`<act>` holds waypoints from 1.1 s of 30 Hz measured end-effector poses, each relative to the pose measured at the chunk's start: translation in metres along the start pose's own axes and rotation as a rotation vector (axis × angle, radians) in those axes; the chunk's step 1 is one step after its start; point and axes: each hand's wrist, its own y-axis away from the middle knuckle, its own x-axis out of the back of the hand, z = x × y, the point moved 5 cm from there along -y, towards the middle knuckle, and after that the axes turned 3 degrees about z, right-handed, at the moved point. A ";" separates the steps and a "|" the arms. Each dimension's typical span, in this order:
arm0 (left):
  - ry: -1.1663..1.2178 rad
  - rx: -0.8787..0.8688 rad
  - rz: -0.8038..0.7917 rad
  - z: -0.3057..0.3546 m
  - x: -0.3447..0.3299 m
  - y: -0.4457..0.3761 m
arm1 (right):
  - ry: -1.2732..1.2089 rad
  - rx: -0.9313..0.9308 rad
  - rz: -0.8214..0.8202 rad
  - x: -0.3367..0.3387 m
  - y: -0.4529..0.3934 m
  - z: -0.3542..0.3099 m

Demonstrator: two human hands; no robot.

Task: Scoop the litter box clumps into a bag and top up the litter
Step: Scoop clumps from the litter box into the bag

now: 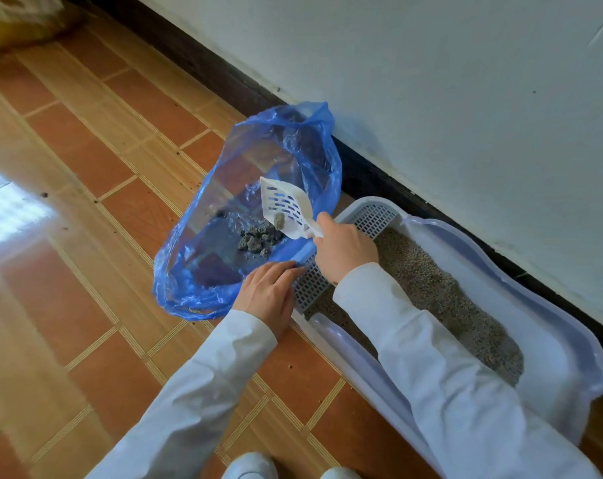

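A blue plastic bag (203, 216) lies open on the tiled floor, its mouth against the litter box's near end. Grey clumps (256, 238) are piled inside it. My right hand (343, 248) grips the handle of a white slotted scoop (286, 205), held over the bag with one small clump (279, 220) on it. My left hand (270, 288) pinches the bag's edge against the box's grated step (310, 281). The white litter box (566, 354) runs along the wall, filled with grey litter (441, 288); my right sleeve covers part of it.
A white wall (465, 98) with a dark skirting board runs behind the box. A yellow and white sack (20, 22) sits at the far left corner. Bits of litter are scattered on the orange tiles (85, 271). White shoe tips (251, 466) show at the bottom edge.
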 end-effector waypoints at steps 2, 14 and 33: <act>0.000 -0.004 0.001 0.000 0.000 0.000 | 0.087 0.031 0.051 -0.002 -0.002 -0.003; 0.014 -0.052 -0.007 0.010 -0.002 -0.007 | -0.142 -0.107 0.081 0.020 0.032 0.024; 0.034 -0.240 -0.058 0.058 -0.023 -0.026 | -0.251 -0.936 -0.373 0.020 0.217 0.195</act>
